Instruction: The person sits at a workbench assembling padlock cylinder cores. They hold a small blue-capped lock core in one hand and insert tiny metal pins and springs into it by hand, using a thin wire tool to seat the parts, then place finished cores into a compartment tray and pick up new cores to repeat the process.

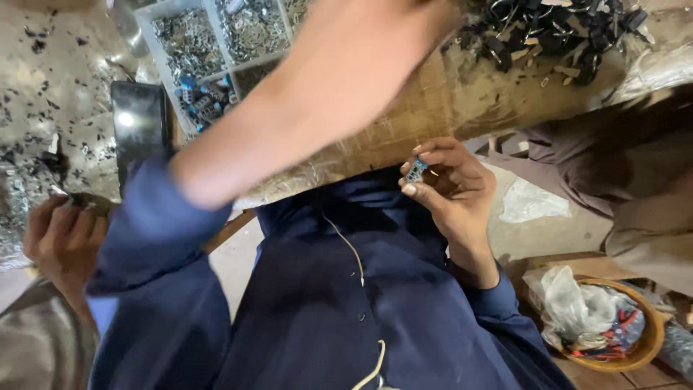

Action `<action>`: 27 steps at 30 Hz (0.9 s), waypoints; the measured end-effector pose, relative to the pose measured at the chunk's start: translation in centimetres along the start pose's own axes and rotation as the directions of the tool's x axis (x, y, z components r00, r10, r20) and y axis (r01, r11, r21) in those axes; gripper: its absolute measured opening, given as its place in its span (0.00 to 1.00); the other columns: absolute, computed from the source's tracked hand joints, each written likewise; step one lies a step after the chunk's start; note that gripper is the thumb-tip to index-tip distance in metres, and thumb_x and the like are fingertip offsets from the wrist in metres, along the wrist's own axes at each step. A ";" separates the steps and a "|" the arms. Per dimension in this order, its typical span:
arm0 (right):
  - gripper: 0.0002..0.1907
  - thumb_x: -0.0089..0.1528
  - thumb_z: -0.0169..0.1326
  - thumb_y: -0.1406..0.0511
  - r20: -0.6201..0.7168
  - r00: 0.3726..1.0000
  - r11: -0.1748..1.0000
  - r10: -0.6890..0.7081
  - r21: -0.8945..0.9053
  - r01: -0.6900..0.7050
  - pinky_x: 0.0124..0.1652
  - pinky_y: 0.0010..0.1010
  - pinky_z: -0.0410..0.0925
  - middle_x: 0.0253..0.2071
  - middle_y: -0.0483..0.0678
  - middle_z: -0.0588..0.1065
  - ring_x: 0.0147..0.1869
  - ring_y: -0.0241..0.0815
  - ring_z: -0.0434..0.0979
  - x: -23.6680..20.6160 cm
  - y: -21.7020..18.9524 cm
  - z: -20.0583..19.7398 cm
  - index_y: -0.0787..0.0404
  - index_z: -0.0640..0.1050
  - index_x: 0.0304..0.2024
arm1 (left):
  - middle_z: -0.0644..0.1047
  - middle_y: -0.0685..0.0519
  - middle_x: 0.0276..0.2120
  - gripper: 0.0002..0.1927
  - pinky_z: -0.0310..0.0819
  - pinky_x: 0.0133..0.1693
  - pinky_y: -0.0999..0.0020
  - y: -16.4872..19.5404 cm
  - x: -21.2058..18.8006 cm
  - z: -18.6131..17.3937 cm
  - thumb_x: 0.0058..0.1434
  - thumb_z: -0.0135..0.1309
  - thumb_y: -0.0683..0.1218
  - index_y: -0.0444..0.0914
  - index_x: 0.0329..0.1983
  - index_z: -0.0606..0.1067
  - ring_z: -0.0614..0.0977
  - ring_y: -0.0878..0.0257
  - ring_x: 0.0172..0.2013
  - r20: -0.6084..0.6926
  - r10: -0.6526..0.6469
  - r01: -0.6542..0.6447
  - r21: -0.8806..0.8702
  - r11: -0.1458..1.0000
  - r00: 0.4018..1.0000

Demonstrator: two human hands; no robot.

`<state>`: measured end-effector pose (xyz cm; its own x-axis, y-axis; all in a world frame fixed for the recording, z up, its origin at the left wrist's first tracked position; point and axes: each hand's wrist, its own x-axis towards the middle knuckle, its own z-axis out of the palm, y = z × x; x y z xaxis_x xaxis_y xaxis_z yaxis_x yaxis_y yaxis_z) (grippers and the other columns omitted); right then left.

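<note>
Basically a small blue-and-white part (416, 170), short and stubby with a pale band, sits pinched between thumb and fingertips of the right hand (451, 189), close over the dark blue shirt (325, 303) just below the table edge (433, 108); a light fingertip grip with the part turned up for viewing looks best. Left hand runs out of frame, forearm (317, 94) blurred over the compartment tray (216, 43), fingers cannot be told; another person's hand (65, 235) lower left

Lighting is soft and uneven: the far left tabletop (50, 79) is bright and washed out, with a glare spot on the dark tray (137, 123). The raised forearm (317, 94) shows heavy motion blur. The near blue garment (325, 303) lies in shadow; edges bend slightly.
</note>
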<state>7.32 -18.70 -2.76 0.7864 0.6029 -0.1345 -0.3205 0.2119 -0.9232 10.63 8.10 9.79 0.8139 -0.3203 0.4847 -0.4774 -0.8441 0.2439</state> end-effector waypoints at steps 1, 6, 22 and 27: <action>0.19 0.59 0.61 0.83 0.001 1.000 1.000 -0.003 0.014 0.003 0.53 0.37 0.80 0.58 0.55 0.71 0.57 0.48 0.80 0.2 0.0 -0.1 0.69 0.75 0.52 | 0.76 0.47 0.38 0.09 0.74 0.44 0.60 0.9 -1.9 -2.3 0.64 0.62 0.38 0.34 0.47 0.79 0.78 0.50 0.40 -0.009 -0.040 0.040 -0.030 0.999 0.999; 0.21 0.59 0.61 0.84 -0.122 0.992 0.999 -0.012 0.029 0.016 0.54 0.38 0.80 0.58 0.57 0.73 0.56 0.49 0.80 0.9 1.0 -1.7 0.69 0.75 0.52 | 0.80 0.51 0.35 0.04 0.72 0.38 0.65 5.4 -11.7 -5.5 0.61 0.66 0.41 0.38 0.36 0.81 0.78 0.57 0.37 0.233 -0.396 0.423 -0.080 0.903 0.888; 0.23 0.62 0.63 0.85 -0.090 0.987 0.991 -0.131 -0.010 0.130 0.52 0.34 0.80 0.57 0.57 0.77 0.52 0.47 0.82 5.1 1.9 -3.2 0.67 0.77 0.57 | 0.76 0.51 0.48 0.17 0.75 0.48 0.60 10.3 -13.9 10.7 0.57 0.62 0.38 0.40 0.51 0.79 0.76 0.52 0.46 -0.095 -0.638 0.621 -0.155 0.768 0.764; 0.23 0.63 0.64 0.85 -0.072 0.993 0.996 -0.089 -0.018 0.088 0.52 0.35 0.80 0.56 0.56 0.77 0.53 0.46 0.81 4.2 3.5 -3.2 0.65 0.77 0.57 | 0.75 0.52 0.46 0.13 0.73 0.47 0.59 11.1 -17.7 6.8 0.60 0.64 0.37 0.41 0.47 0.80 0.77 0.53 0.44 -0.127 -0.726 0.728 -0.033 0.684 0.676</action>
<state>11.21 -17.86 -7.74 0.8477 0.5249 -0.0768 -0.2402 0.2507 -0.9378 -6.81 1.48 -1.81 0.8547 0.4507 0.2576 0.2554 -0.7970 0.5474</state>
